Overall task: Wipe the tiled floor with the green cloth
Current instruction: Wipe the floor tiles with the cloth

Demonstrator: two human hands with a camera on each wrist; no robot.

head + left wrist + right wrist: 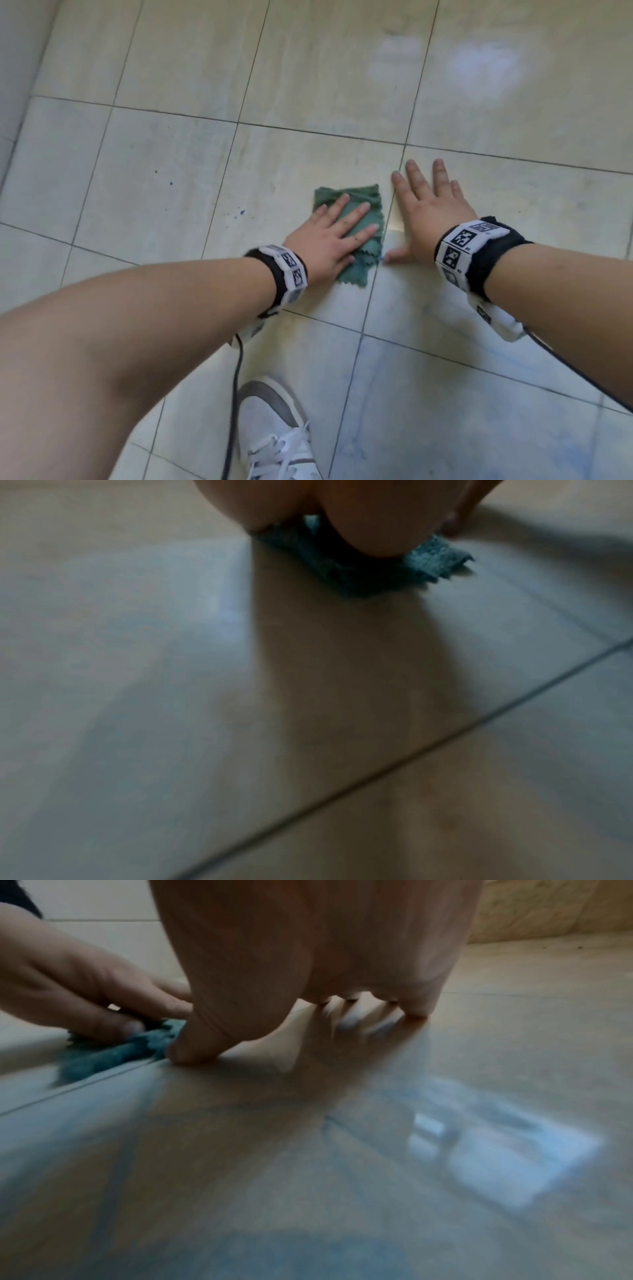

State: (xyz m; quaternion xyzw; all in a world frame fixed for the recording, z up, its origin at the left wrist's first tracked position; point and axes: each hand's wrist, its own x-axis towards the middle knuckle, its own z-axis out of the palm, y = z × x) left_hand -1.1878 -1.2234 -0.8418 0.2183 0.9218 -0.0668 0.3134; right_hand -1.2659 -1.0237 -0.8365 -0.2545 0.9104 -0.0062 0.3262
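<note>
— While we look down from the head camera, what sits nearest?

— A white lace-up sneaker with a grey toe cap (274,431), planted on the tiled floor (479,394), with a black cable (235,394) running past it up to the left wristband (284,274). A marker-printed right wristband (469,253) is strapped on too.

— And the hands?

— Beyond the forearms, the left hand (329,240) lies flat with straight, spread fingers on top of the green cloth (363,205), pressing it to a tile. Nothing is curled round the cloth; the hand is relaxed and extended. The left wrist view shows the palm (369,520) bearing down on the cloth's zigzag edge (428,558).

— The right one?

— The right hand (428,212) is also flat and released, fingers splayed on bare tile just beside the cloth, across a grout line. Its thumb tip (185,1050) looks to touch the cloth's near corner (103,1058) in the right wrist view, though blur makes contact uncertain.

— Farther out?

— Small dark blue specks (239,212) lie to the left of the cloth, then pale glare patches (479,61) on the far tiles.
</note>
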